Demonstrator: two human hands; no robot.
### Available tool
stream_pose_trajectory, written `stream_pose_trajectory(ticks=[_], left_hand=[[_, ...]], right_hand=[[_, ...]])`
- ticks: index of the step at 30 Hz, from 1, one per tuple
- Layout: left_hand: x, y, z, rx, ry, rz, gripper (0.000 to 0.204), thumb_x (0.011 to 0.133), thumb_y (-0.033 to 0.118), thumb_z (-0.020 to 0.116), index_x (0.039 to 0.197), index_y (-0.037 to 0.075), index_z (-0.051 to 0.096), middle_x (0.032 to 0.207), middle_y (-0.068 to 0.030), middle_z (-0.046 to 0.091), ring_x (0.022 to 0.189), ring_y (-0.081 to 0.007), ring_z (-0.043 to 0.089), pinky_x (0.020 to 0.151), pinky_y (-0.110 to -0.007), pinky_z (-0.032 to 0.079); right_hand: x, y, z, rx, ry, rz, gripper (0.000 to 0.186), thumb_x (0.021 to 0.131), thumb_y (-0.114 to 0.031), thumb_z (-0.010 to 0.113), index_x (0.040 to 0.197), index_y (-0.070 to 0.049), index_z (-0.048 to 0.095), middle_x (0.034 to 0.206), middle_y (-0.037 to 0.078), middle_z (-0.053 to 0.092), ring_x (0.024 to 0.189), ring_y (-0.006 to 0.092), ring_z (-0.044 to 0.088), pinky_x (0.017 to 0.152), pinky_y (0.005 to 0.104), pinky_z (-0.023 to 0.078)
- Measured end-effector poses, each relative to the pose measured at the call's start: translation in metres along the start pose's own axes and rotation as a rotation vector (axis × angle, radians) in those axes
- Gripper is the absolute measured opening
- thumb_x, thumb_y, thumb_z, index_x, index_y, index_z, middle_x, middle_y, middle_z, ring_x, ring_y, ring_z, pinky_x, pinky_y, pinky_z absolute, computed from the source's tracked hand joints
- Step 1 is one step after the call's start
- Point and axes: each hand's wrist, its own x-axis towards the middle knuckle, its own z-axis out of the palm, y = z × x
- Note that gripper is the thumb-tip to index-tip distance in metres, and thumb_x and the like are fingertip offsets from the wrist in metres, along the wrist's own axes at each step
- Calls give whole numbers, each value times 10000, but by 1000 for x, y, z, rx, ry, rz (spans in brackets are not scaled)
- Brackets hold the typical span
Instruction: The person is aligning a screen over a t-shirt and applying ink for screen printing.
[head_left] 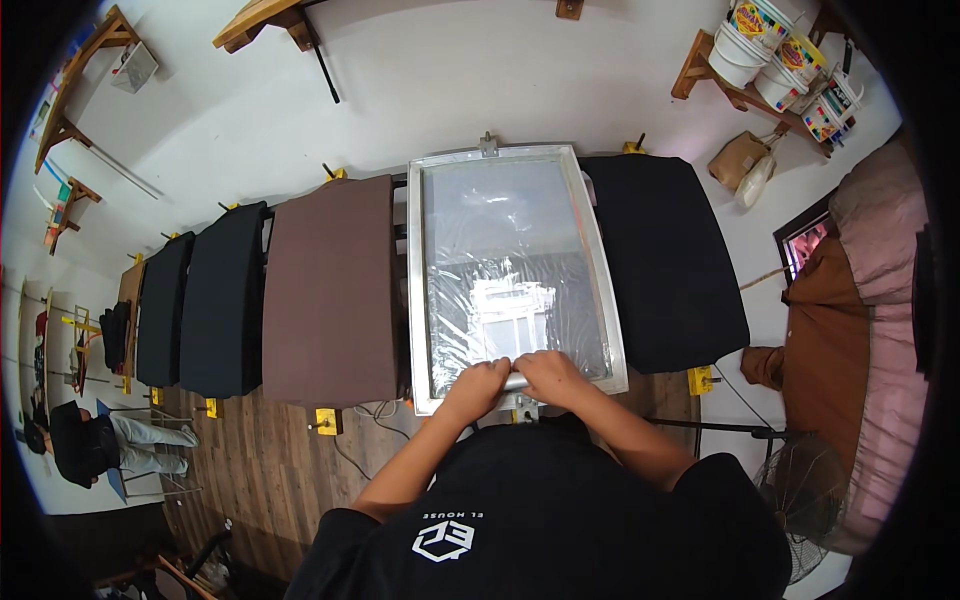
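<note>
In front of me lies a screen-printing frame [415, 290] with a pale metal border and a glossy, see-through mesh that reflects a bright window. My left hand [480, 388] and my right hand [548, 378] are side by side at its near end, over the mesh. Their fingers are curled and closed around a pale bar [515, 381], of which only a short piece shows between them. The rest of the bar is hidden under my hands, so its full shape cannot be made out. A metal clamp [525, 408] sits at the frame's near edge.
A black shirt [665, 260] on a board is right of the frame; a brown one [330, 290] and several dark ones [222, 300] stand left. A fan [800, 490] is near right. Paint buckets [740, 55] sit on a wall shelf. Another person [85, 445] is far left.
</note>
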Motion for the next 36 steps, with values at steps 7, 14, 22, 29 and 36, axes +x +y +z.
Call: stream_pose_trajectory(ticks=[7,14,22,29,36], left_hand=[[36,-17,-33,-46,-106,30,213,846,84,664,1033,41,573,788,-243,681,771,-461,680,691,-553,538],[74,-49,-36,113,41,26,258,840,65,660,1081,55,567,831,-199,711,804,-419,711,697,-516,568],[30,-29,3,128,162,143,345,848,33,578,1189,-11,560,1036,-201,671,1027,-392,690,988,-428,555],[-4,-9,9,88,131,179,292,857,41,570,1145,-10,559,1008,-203,667,963,-385,707,951,-417,579],[7,3,-21,31,-100,55,213,862,71,603,1060,18,546,874,-227,688,862,-417,706,752,-499,580]], right_hand=[[34,11,-36,3,-194,121,255,787,-237,733,998,-94,725,944,154,732,934,383,698,824,509,556],[75,35,-30,-98,-32,134,296,798,-174,743,1079,-96,689,1008,123,717,1008,357,669,835,480,559],[26,21,11,-83,137,49,416,723,-139,803,1092,-61,625,1045,102,675,1013,315,652,826,435,569],[-8,-2,17,-69,77,-8,416,710,-145,792,1068,-21,621,1078,116,658,1013,309,656,868,416,564],[-3,-1,-1,-10,-29,17,352,743,-186,799,1045,-53,674,1025,118,701,959,348,676,805,461,562]])
